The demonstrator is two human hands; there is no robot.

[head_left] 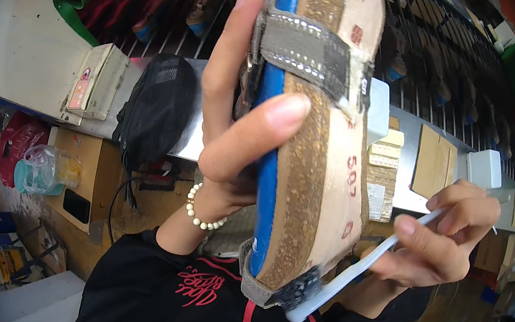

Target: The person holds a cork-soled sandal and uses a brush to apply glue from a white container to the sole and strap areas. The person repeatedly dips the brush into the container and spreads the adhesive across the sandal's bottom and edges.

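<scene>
A sandal under construction (310, 169) stands tall in the middle, its pale underside turned to the right. It has a brown cork edge, grey straps wrapping round it, and a blue shoe last (265, 203) along its left side. My left hand (238, 111) grips it from the left, thumb on the cork and index finger stretched up beside the strap. In my right hand (443, 241) is a slim white toothbrush (354, 271), pinched by its handle. The toothbrush's head lies against the dark strap end at the sandal's bottom; its bristles are hidden.
Beyond the metal bench, a rack of dark rods (420, 72) carries several sandals on blue lasts. A black mesh bag (162, 105), a white box (96, 80), cardboard (433, 163) and a white container (484, 168) sit along the bench. A phone (76, 205) rests at the left.
</scene>
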